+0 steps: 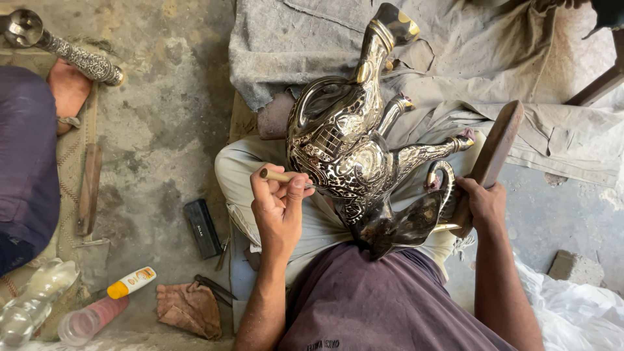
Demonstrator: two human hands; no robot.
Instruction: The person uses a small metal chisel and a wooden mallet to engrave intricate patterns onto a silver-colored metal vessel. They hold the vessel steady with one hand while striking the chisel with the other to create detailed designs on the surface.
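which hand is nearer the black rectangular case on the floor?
Left. The left hand works a tool on the metal ewer, just beside the black case; the right hand grips a wooden mallet across the lap.

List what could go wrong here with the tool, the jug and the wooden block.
The thin tool in the left hand could slip and scratch the ornate metal jug. The jug lies tilted across the lap and might roll off. The right hand grips a wooden block close to the curved handle, and may knock it.
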